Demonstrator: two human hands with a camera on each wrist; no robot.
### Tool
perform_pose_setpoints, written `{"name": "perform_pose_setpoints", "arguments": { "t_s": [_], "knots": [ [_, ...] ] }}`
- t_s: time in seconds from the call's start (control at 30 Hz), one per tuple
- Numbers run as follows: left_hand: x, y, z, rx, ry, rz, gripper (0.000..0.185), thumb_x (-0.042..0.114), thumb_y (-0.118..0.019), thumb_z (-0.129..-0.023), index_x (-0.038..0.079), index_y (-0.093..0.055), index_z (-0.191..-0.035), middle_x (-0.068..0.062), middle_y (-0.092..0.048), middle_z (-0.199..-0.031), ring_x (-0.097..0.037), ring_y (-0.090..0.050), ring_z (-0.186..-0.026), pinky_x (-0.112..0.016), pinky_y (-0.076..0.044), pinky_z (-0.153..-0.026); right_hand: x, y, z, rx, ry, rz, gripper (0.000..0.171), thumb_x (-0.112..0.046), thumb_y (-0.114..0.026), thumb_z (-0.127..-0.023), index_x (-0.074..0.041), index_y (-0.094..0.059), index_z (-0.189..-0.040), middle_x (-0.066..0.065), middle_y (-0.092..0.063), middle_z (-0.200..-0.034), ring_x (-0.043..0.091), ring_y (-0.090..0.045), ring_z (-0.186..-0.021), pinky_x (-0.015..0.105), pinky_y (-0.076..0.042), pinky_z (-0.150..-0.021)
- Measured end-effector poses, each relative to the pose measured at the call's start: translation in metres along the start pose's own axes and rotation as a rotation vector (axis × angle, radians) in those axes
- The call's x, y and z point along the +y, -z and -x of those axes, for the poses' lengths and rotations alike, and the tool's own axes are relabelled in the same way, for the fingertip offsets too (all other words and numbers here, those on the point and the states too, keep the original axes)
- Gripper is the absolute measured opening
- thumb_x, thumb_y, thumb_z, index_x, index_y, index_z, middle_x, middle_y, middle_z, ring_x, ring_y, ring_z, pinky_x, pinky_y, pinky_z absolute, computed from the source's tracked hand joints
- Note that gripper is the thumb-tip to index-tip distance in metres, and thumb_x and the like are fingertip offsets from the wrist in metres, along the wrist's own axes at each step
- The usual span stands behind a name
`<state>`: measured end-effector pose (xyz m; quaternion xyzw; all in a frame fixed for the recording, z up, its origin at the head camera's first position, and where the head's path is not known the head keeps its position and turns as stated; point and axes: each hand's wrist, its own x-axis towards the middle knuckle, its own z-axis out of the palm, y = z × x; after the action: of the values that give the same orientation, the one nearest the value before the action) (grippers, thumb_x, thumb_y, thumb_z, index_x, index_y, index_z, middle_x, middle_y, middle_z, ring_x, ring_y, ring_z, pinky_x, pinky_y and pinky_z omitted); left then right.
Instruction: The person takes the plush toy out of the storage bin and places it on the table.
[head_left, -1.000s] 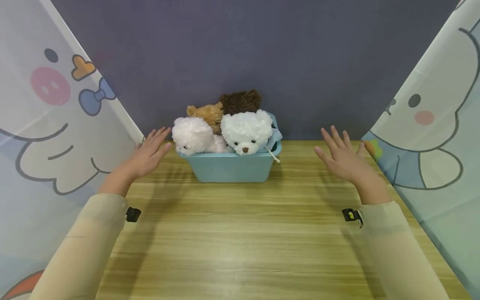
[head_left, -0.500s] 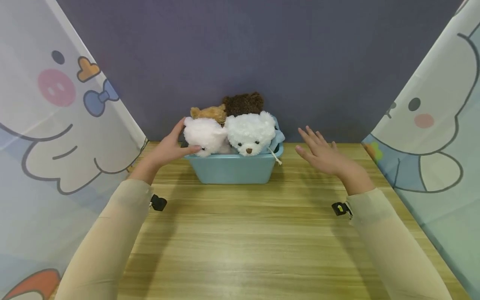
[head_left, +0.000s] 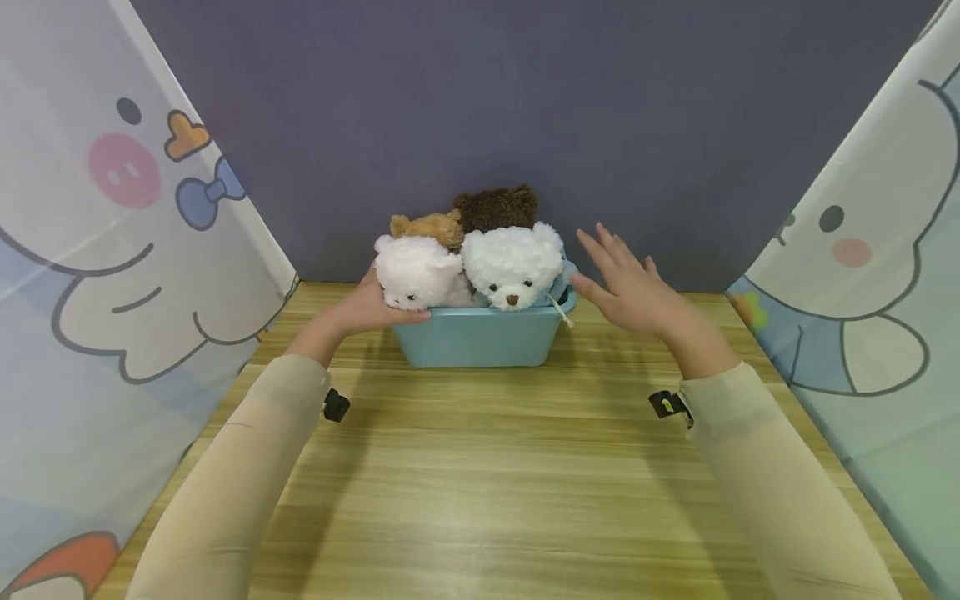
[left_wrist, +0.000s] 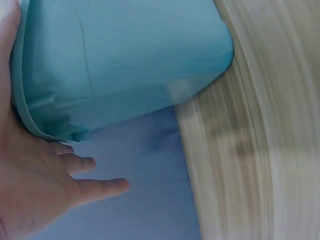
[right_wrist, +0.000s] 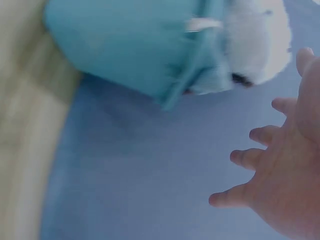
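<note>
Left hand (head_left: 366,308) now on blue tub (head_left: 480,340), partly behind pinkish plush toy (head_left: 415,268).

I touch the left end of the upright light-blue tub (head_left: 476,340) with my left hand (head_left: 360,308), my right hand (head_left: 632,290) near its right end, a pale-pink plush (head_left: 417,271) and white bear (head_left: 513,262) at its front, a tan plush (head_left: 431,227) and dark-brown plush (head_left: 497,207) at its back.

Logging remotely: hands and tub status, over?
Left hand touching tub; right hand spread, not touching. Tub on table, holding plush toys. Backdrop behind, no obstruction in front.
</note>
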<state>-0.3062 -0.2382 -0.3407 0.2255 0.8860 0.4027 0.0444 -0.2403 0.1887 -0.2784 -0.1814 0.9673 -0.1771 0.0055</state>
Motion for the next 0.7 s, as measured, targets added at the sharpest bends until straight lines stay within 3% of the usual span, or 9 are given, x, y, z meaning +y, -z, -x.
{"name": "perform_pose_setpoints", "arguments": {
  "t_s": [0.1,0.3,0.4,0.53,0.7],
  "knots": [
    [-0.004,0.000,-0.001,-0.006,-0.027,0.049,0.111,0.033,-0.092,-0.086,0.026,-0.017,-0.169,-0.011,-0.030,-0.170,-0.035,-0.031,-0.160,-0.064,-0.027,-0.130,-0.017,0.017,-0.002,0.005,0.025,0.044,0.083,-0.071,-0.033,-0.108,-0.039,0.011,-0.171,-0.003,0.023,-0.178,0.038,0.014,-0.167,0.083,0.006,-0.123],
    [-0.013,0.006,0.006,-0.063,0.006,0.040,0.113,0.037,-0.087,-0.090,0.028,-0.008,-0.170,-0.010,-0.026,-0.173,-0.035,-0.029,-0.161,-0.065,-0.029,-0.129,-0.054,0.029,-0.019,-0.028,0.083,0.186,0.089,-0.075,-0.038,-0.104,-0.042,0.012,-0.169,-0.005,0.024,-0.178,0.035,0.014,-0.168,0.082,0.002,-0.125],
    [-0.014,0.007,0.009,-0.081,0.019,0.030,0.113,0.040,-0.086,-0.090,0.027,-0.009,-0.171,-0.010,-0.028,-0.173,-0.036,-0.030,-0.161,-0.065,-0.030,-0.128,-0.087,0.018,-0.031,-0.023,0.181,0.307,0.082,-0.069,-0.041,-0.108,-0.038,-0.001,-0.172,-0.004,0.016,-0.180,0.036,0.005,-0.169,0.079,-0.007,-0.127],
    [-0.015,0.006,0.007,-0.094,-0.016,0.054,0.100,0.037,-0.085,-0.092,0.026,-0.021,-0.168,-0.008,-0.040,-0.165,-0.033,-0.043,-0.153,-0.062,-0.037,-0.125,-0.137,-0.009,-0.046,-0.053,0.330,0.445,0.072,-0.061,-0.044,-0.110,-0.035,-0.017,-0.172,-0.002,0.004,-0.182,0.033,-0.007,-0.169,0.075,-0.018,-0.128],
    [-0.017,0.005,0.005,-0.098,-0.032,0.041,0.088,0.038,-0.083,-0.094,0.026,-0.029,-0.163,-0.005,-0.051,-0.156,-0.030,-0.056,-0.142,-0.058,-0.047,-0.119,-0.174,-0.042,-0.058,-0.105,0.381,0.563,0.072,-0.066,-0.038,-0.109,-0.045,-0.009,-0.171,-0.007,0.004,-0.182,0.028,-0.008,-0.170,0.075,-0.011,-0.130]
  ]
}}
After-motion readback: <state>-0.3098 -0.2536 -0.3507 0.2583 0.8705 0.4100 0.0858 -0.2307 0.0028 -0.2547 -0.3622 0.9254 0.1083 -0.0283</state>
